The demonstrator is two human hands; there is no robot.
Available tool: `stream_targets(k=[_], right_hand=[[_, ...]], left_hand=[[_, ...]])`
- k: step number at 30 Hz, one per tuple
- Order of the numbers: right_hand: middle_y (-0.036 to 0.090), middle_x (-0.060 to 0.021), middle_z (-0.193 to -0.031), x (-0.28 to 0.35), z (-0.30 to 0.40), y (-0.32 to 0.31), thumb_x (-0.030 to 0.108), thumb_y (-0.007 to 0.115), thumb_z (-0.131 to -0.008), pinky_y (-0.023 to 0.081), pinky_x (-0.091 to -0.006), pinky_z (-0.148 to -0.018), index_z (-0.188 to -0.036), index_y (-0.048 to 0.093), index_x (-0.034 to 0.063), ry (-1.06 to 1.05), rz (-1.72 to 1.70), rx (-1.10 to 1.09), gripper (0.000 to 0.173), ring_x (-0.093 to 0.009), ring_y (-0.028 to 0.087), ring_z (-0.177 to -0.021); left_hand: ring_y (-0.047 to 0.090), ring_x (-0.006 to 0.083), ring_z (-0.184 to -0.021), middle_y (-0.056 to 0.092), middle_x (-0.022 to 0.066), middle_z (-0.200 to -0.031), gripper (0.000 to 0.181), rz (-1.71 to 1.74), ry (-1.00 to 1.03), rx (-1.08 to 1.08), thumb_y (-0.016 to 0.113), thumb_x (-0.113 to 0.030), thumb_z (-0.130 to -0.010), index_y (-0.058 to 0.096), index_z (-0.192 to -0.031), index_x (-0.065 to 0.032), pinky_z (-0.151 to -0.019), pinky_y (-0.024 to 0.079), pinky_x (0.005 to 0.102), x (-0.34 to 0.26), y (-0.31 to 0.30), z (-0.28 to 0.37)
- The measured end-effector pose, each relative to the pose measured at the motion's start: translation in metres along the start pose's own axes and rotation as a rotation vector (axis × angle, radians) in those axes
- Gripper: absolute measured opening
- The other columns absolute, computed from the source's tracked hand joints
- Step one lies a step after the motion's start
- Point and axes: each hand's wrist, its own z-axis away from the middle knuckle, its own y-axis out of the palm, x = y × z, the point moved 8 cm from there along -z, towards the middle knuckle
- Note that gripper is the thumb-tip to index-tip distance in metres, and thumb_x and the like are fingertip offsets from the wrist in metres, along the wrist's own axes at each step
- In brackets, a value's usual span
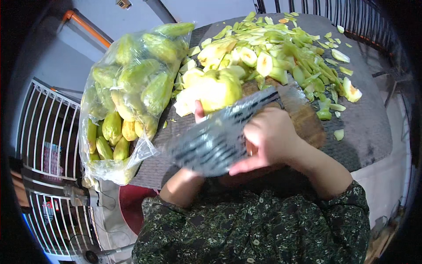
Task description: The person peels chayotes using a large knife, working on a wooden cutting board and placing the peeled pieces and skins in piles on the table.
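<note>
My right hand (270,135) is closed on a shiny grey, black-streaked thing (211,142), blurred, that looks like a striped plastic bag. Behind it my left hand (199,111) is mostly hidden; one digit shows at its upper edge, close to large pale peeled fruits (214,90). Whether that hand grips anything cannot be seen. Under and beyond my right hand lies a brown wooden board (311,127), with a broad metal blade (293,94) on it. Green peelings and cut pieces (280,43) are heaped across the far part of the table.
A large clear plastic bag (132,79) full of long green and yellowish fruits stands at the table's left, its mouth towards me. Loose scraps (339,134) lie on the grey table covering (366,132) at right. Below left are a red round seat (130,204) and a fan (90,255).
</note>
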Motion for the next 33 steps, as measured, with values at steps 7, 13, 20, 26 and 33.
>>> stream_targets(k=[7, 13, 20, 26, 33], right_hand=[[0.05, -0.0138, -0.049, -0.141, 0.023, -0.034, 0.07, 0.059, -0.07, 0.042, -0.0376, -0.048, -0.053, 0.054, 0.0037, 0.727, -0.003, -0.258, 0.069, -0.028, 0.057, -0.051], [0.05, -0.0122, -0.05, -0.102, 0.015, -0.031, 0.068, 0.065, -0.067, 0.041, -0.0355, -0.047, -0.052, 0.052, 0.005, 0.519, -0.069, -0.203, 0.066, -0.027, 0.055, -0.048], [0.052, -0.0059, -0.053, -0.012, 0.001, 0.007, 0.063, 0.074, -0.052, 0.043, -0.0376, -0.052, -0.051, 0.048, 0.0101, 0.071, -0.069, 0.018, 0.059, -0.028, 0.055, -0.051], [0.057, -0.0078, -0.053, -0.003, -0.001, 0.005, 0.068, 0.069, -0.058, 0.048, -0.0372, -0.056, -0.051, 0.055, 0.0105, 0.05, -0.013, 0.043, 0.06, -0.029, 0.059, -0.052], [0.056, -0.0076, -0.051, 0.002, 0.001, 0.0, 0.07, 0.068, -0.058, 0.048, -0.0367, -0.054, -0.049, 0.053, 0.0104, -0.001, -0.021, -0.044, 0.062, -0.028, 0.058, -0.05]], left_hand=[[0.048, 0.0237, -0.075, 0.046, 0.0113, -0.119, 0.082, 0.318, 0.055, 0.195, 0.049, -0.074, -0.074, 0.041, -0.131, -0.0151, -0.059, 0.044, 0.0341, -0.012, 0.018, -0.006], [0.052, 0.027, -0.088, 0.052, 0.0133, -0.114, 0.082, 0.322, 0.034, 0.012, 0.045, -0.074, -0.076, 0.047, -0.125, -0.0086, -0.071, 0.047, 0.0404, 0.007, 0.0, -0.014], [0.054, 0.0285, -0.107, 0.054, 0.0121, -0.121, 0.07, 0.098, 0.053, -0.08, 0.039, -0.066, -0.086, 0.051, -0.122, -0.0079, -0.091, 0.045, 0.0407, -0.006, -0.046, -0.015], [0.048, 0.0274, -0.118, 0.047, 0.0138, -0.132, 0.073, -0.078, 0.05, -0.014, 0.051, -0.055, -0.086, 0.032, -0.139, -0.0083, -0.101, 0.039, 0.0411, -0.005, -0.006, -0.006], [0.051, 0.0258, -0.113, 0.051, 0.0145, -0.127, 0.075, -0.405, 0.06, -0.139, 0.05, -0.059, -0.084, 0.037, -0.134, -0.0053, -0.099, 0.041, 0.0393, -0.006, 0.015, 0.002]])
